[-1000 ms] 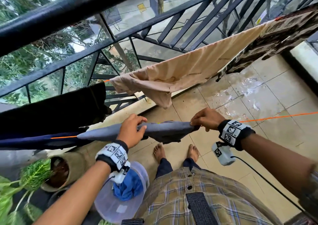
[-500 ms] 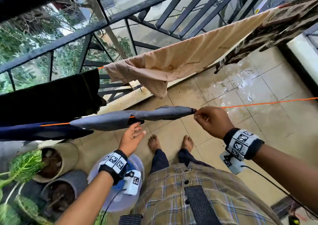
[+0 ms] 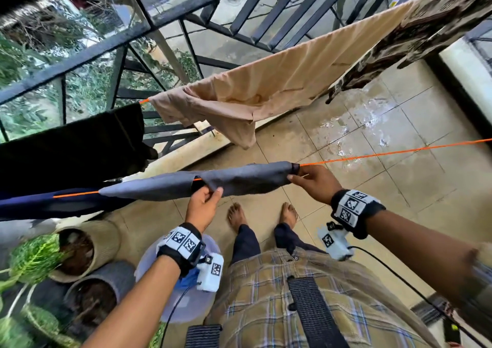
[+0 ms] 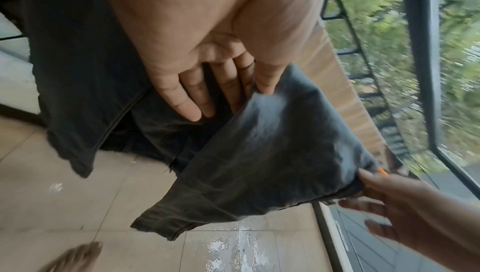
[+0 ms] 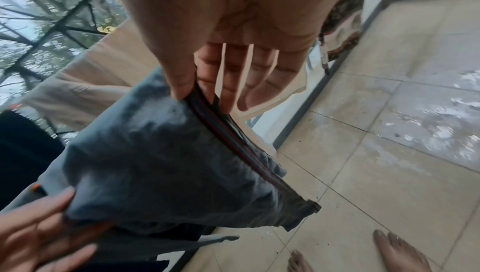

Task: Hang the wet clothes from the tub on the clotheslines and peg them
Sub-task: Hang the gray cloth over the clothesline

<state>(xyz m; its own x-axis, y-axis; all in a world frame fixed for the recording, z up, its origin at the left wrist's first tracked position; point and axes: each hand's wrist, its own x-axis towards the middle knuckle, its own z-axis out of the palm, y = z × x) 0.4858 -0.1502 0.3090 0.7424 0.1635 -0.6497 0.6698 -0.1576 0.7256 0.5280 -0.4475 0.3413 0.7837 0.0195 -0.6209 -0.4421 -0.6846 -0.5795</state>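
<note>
A grey garment hangs folded over the orange clothesline. My left hand pinches its near edge at the middle, thumb against fingers. My right hand pinches the garment's right end at the line; in the right wrist view thumb and forefinger grip the dark hem while the other fingers stay straight. Below my left wrist stands the pale tub with blue cloth in it. No peg shows in any view.
A beige cloth and a patterned cloth hang on the far line by the black railing. Black and navy garments hang to the left. Plant pots stand at lower left. The floor tiles are wet.
My left hand left the top of the garment, dropped, then came up to pinch its near edge. My right hand drew the garment's end rightward, spreading it along the line.
</note>
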